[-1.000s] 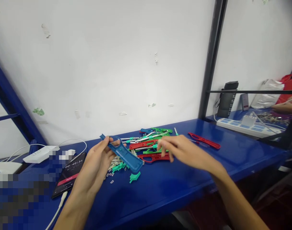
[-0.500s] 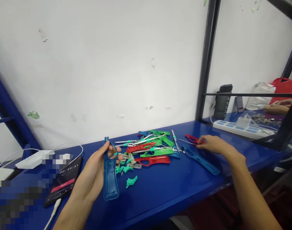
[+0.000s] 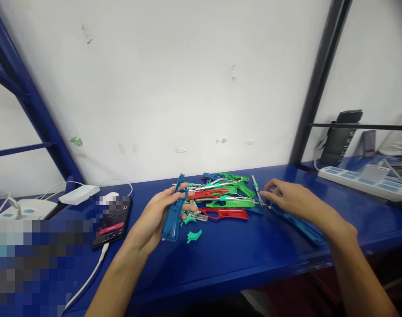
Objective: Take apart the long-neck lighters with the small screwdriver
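My left hand (image 3: 157,211) holds a blue lighter casing half (image 3: 172,218), tilted, its hollow side showing. My right hand (image 3: 286,196) hovers over the table with its fingers curved and apart, seemingly holding nothing. Close to its fingertips lies a metal lighter tube with wires (image 3: 255,185). Beneath that hand is another blue casing half (image 3: 301,226), partly hidden. Between the hands is a pile of green casing halves (image 3: 234,202), red casing halves (image 3: 225,213) and wired tubes. Nearer me lie green triggers (image 3: 194,236) and clear fuel tanks (image 3: 200,217), partly covered by my left fingers.
A phone (image 3: 113,222) with a white cable lies to the left, beside a white box (image 3: 78,194). A power strip (image 3: 362,178) and a black bottle (image 3: 339,138) stand beyond the dark shelf post (image 3: 315,83). The blue table (image 3: 220,259) ends at its front edge.
The view has swung left. My left hand has tilted the blue casing half and brought it nearer the pile. My right hand has moved from beside a red casing toward the wired tube.
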A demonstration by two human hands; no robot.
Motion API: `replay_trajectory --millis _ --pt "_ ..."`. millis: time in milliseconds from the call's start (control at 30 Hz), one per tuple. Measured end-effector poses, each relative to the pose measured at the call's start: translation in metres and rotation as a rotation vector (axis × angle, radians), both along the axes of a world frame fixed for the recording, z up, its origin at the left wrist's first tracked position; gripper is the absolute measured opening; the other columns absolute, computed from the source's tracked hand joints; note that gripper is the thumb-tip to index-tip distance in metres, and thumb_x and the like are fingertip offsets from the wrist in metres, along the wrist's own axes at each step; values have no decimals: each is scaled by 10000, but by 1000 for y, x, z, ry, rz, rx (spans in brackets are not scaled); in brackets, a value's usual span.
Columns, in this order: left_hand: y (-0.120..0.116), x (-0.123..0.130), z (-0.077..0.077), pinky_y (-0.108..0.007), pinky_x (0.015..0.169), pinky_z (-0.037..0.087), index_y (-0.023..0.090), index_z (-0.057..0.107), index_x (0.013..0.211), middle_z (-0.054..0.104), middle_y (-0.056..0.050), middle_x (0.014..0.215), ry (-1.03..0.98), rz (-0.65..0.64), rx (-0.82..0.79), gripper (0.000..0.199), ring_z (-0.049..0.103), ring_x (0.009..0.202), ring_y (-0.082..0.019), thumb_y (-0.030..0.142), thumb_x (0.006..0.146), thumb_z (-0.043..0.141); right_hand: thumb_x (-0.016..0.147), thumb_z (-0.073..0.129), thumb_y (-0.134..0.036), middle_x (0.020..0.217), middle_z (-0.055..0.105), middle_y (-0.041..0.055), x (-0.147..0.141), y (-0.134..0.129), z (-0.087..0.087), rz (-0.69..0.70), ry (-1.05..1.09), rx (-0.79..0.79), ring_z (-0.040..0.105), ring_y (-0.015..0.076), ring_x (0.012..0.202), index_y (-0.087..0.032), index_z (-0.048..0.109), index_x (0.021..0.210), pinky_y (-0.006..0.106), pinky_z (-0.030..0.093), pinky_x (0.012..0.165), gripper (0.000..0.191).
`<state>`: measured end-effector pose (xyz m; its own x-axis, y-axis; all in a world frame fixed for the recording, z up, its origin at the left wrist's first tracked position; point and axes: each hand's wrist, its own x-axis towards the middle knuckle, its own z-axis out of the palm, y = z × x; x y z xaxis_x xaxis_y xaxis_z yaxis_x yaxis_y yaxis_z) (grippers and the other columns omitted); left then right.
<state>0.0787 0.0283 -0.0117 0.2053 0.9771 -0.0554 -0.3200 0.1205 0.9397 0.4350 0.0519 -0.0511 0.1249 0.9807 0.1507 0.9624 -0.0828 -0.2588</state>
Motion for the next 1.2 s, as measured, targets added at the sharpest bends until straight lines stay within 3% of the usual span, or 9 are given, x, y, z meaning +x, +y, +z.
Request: replay_trajectory --millis 100,200,300,433,567,733,967,1067,1200 --pt "2 -4 -3 -221 531 553 101 650 1255 747 -160 1129 43 3 50 317 733 675 -162 110 942 607 1005 503 -546 1081 742 59 -57 -16 2 330 91 78 700 269 969 -276 636 1160 359 507 826 339" --pt "2 -11 -2 -210 555 551 129 661 1221 731 -142 1184 138 5 130 258 721 669 -130 182 978 593 1029 510 -480 1118 699 56 -109 -31 -1 545 174 108 674 250 990 -274 616 1146 367 502 878 260" --pt "3 -21 0 -180 480 478 149 644 1191 737 -115 1146 323 16 238 231 639 532 -67 268 1013 558 1046 516 -451 1159 660 64 -141 -37 -7 631 170 84 654 254 1042 -264 622 1202 390 488 920 265" --pt "4 -37 4 -191 432 435 165 594 1083 745 -61 946 567 61 348 242 597 444 -74 376 1036 487 1055 504 -470 1144 634 75 -156 -36 -14 681 127 60 656 246 989 -256 655 1226 387 494 877 312" --pt "8 -54 3 -210 438 465 194 547 1040 702 6 752 747 129 373 268 637 441 -122 446 1029 455 1057 501 -469 1083 695 35 -150 -30 -11 710 133 51 666 228 1000 -279 700 1093 340 485 842 278" --pt "5 -58 -2 -226 420 461 194 576 993 670 11 557 1043 61 328 272 651 416 -177 436 1007 452 1031 508 -414 1086 772 47 -105 -9 -4 463 60 107 707 241 947 -260 720 1070 326 487 806 265" --pt "-15 -18 -10 -214 419 426 217 574 895 629 25 492 1127 -300 337 385 606 382 -165 516 1030 372 943 563 -395 991 812 65 -30 12 -7 147 19 143 736 267 817 -240 738 1049 319 476 686 256" --pt "-22 -5 -14 -206 468 442 220 567 843 579 47 461 1153 -433 381 418 546 360 -130 527 1038 361 920 603 -418 1000 814 68 -18 14 -8 135 32 139 743 268 813 -235 752 1061 317 492 689 275" --pt "-24 1 -20 -217 448 442 233 542 837 604 41 538 1191 -528 368 414 543 386 -135 572 1019 389 924 631 -509 1066 810 52 -26 20 -9 250 58 116 748 264 878 -254 781 1066 318 532 772 328"
